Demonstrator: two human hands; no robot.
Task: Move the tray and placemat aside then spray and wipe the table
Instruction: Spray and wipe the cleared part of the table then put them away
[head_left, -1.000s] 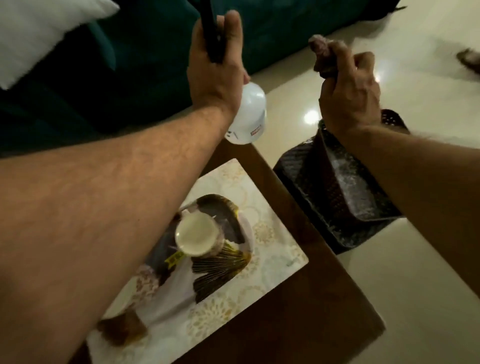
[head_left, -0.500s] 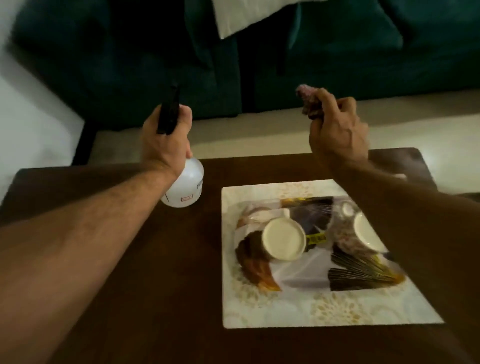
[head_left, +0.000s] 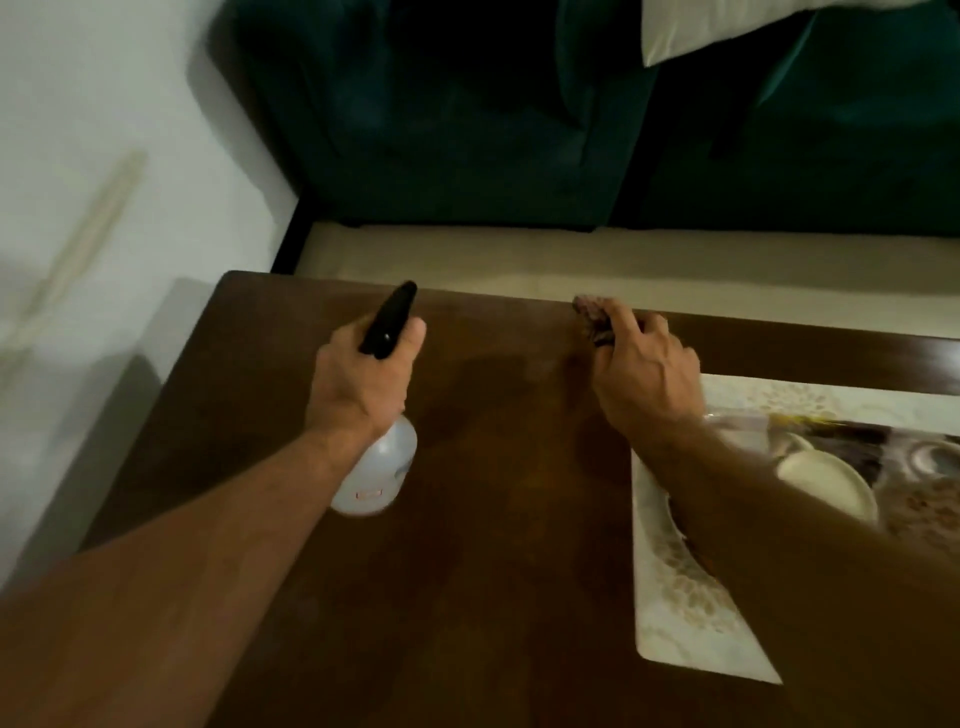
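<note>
My left hand (head_left: 363, 382) grips a white spray bottle (head_left: 382, 475) by its black trigger head, held over the left half of the dark brown table (head_left: 493, 571). My right hand (head_left: 647, 374) holds a dark reddish cloth (head_left: 592, 319) near the table's far edge, low over the wood; whether it touches is unclear. A pale patterned placemat (head_left: 675, 597) lies on the table's right side, partly under my right forearm. On it rests a dark decorated tray (head_left: 883, 452) with a cream cup (head_left: 826, 480).
A dark green sofa (head_left: 467, 130) with a white cushion (head_left: 727, 26) stands beyond the table, across a strip of pale floor (head_left: 571, 254). A white wall (head_left: 78, 156) runs along the left.
The view has swung left, so the placemat now sits at the right edge. Both hands have dropped toward the table, and the cloth has come down to the far edge.
</note>
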